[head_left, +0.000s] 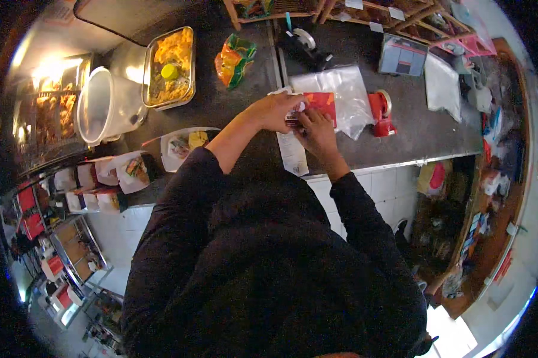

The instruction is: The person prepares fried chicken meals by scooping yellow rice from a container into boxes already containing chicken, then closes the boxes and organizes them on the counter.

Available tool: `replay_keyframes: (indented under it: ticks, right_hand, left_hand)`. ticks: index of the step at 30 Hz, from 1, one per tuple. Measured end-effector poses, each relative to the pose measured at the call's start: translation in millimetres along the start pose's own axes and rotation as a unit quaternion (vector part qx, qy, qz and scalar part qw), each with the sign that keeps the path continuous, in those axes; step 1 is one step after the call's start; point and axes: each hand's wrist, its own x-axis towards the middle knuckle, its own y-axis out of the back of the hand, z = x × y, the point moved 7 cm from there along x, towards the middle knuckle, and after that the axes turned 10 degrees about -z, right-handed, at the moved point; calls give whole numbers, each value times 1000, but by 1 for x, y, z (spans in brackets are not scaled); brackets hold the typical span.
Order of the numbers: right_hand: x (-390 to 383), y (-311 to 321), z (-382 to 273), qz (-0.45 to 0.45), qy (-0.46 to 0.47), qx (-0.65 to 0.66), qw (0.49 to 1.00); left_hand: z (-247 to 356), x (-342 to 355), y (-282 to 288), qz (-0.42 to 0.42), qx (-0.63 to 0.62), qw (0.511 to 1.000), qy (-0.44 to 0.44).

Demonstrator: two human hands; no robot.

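Observation:
Both hands are close together at the counter's front edge. My left hand (272, 112) curves its fingers round a small white-and-dark printed item (292, 117), whose kind I cannot make out. The bent fingers of my right hand (318, 132) press in from the other side and hide part of it. Just beyond them is a flat red-and-orange printed thing (323, 105). A clear plastic bag (351, 95) spreads out to its right. A long white paper slip (294, 156), like a receipt, hangs below the hands near the edge.
Right of the bag stands a red tape dispenser (383, 112); a black tape dispenser (304, 43) is farther back. To the left are an orange-and-green packet (233, 61), a metal tray of yellow food (188, 77), a translucent tub (111, 107) and several filled boxes (130, 172).

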Motion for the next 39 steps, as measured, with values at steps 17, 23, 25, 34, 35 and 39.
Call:
replay_keyframes:
  ticks: [17, 23, 25, 34, 35, 39]
  right_hand:
    - [8, -12, 19, -88, -1, -54, 995]
    - [-13, -2, -29, 31, -3, -112, 993]
    - [-9, 3, -45, -2, -41, -109, 993]
    - [65, -9, -182, 136, -17, 293, 946]
    - [76, -9, -207, 144, 9, 332, 932]
    - [83, -83, -240, -102, -201, 129, 966]
  left_hand:
    - [-31, -9, -79, 357, -90, 920, 135]
    - [-37, -16, -114, 316, -402, 801, 311]
    - [-60, -21, -119, 272, -309, 871, 268]
    - [-33, -330, 57, 552, 113, 799, 212]
    - [-64, -350, 50, 393, 26, 828, 398]
    - [-102, -382, -5, 263, 14, 841, 473]
